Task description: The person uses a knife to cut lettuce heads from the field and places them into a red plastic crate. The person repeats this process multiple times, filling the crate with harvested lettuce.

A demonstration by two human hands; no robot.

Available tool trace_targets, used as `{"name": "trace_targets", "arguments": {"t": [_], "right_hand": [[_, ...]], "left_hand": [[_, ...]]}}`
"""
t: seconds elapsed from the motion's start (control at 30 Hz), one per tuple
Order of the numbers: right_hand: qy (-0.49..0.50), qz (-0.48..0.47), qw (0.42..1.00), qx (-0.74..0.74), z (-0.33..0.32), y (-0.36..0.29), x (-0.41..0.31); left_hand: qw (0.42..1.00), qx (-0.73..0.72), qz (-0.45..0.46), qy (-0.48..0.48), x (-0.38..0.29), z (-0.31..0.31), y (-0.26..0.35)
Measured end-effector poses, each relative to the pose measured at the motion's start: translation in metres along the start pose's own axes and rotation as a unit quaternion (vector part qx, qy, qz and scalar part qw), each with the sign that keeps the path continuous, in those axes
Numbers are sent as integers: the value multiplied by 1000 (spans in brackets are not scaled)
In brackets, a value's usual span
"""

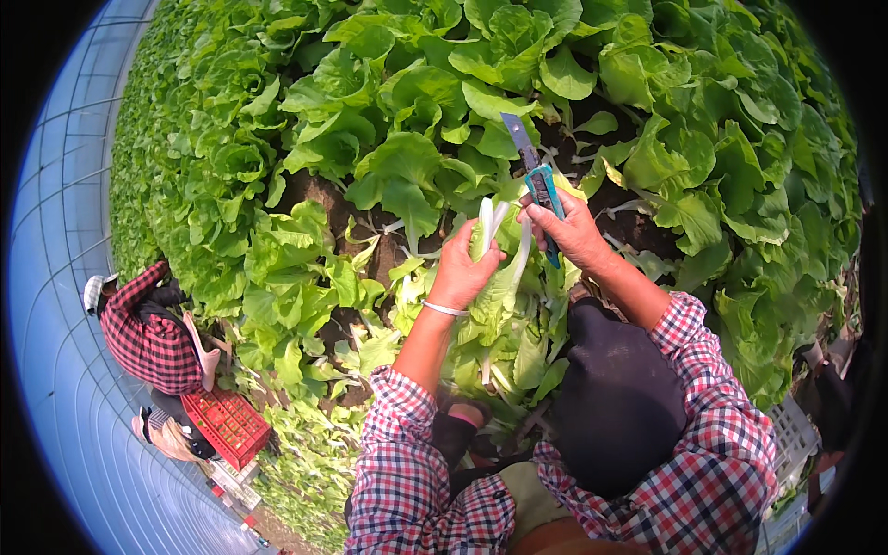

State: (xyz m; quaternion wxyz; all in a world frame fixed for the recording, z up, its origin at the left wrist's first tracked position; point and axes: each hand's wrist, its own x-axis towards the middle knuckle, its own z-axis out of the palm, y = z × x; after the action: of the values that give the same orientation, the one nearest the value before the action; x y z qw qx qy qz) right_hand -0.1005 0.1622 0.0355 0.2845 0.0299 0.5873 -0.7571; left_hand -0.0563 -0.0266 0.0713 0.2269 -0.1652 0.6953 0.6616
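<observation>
My left hand (462, 272) grips pale leaf stalks (486, 220) of a leafy green vegetable, their white ends pointing up. In my right hand (576, 230) is a teal snap-off utility knife (542, 189). Its blade (515, 132) is extended, pointing away from me over the plants. A loose leaf with a long white rib (519, 267) hangs between my hands, its upper end by my right fingers; whether they pinch it I cannot tell. Trimmed leaves (520, 361) lie heaped below my hands.
Dense rows of leafy greens (409, 90) fill the ground ahead. To the left, a person in a checked shirt (156, 340) bends beside a red plastic crate (229, 424). A white crate (791, 437) stands at the right. The blue greenhouse wall (62, 229) curves along the left.
</observation>
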Motion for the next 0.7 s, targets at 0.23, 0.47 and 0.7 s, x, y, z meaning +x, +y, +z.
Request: {"name": "trace_targets", "arguments": {"t": [0.23, 0.47, 0.7], "right_hand": [[29, -9, 927, -375, -39, 19, -1], [-6, -6, 917, -400, -19, 27, 26], [-57, -27, 873, -484, 10, 36, 95]], "left_hand": [[846, 432, 313, 7, 48, -39, 36], [617, 751, 220, 83, 151, -100, 33], [680, 719, 65, 126, 117, -167, -48]]}}
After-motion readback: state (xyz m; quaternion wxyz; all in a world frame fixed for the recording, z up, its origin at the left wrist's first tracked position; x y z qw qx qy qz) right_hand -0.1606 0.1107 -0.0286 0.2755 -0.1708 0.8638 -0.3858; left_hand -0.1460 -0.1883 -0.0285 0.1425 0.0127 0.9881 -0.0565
